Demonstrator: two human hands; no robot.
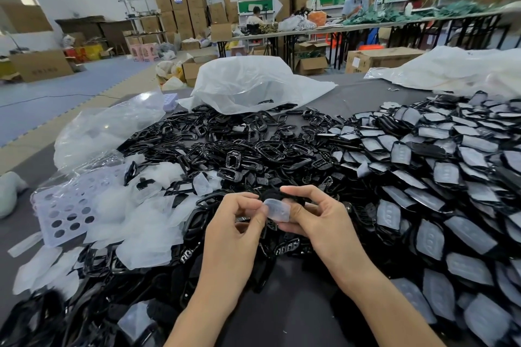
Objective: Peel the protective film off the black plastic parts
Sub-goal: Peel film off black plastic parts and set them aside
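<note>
The protective film point(279, 211) is a small, cloudy, translucent piece. It sits right in the middle of the view, between both hands and just above the near edge of the heap. The left hand point(239, 224) pinches the film's left edge between thumb and forefinger, with the other fingers curled in. The right hand point(321, 220) is curled round the black plastic part point(290, 196). Only a dark sliver of the part shows above the film, so I can't tell how much of the film is stuck to it.

Under and behind the hands is a big jumble of bare black frames point(225, 144), shiny and mostly ring-shaped. Off to the right there's a huge spread of film-covered parts point(423, 177), overlapping like roof tiles with the grey film facing up. On the left is a drift of loose films point(135, 222), partly lying on a lilac perforated tray point(64, 211).

A crumpled clear bag point(107, 132) sits behind the tray, and a white plastic bag point(253, 84) slumps at the far side of the frames. It's all on a grey table point(352, 98).

Further back there's a long workbench point(366, 26) with people at it, and stacks of cardboard boxes point(183, 8) along the wall.
</note>
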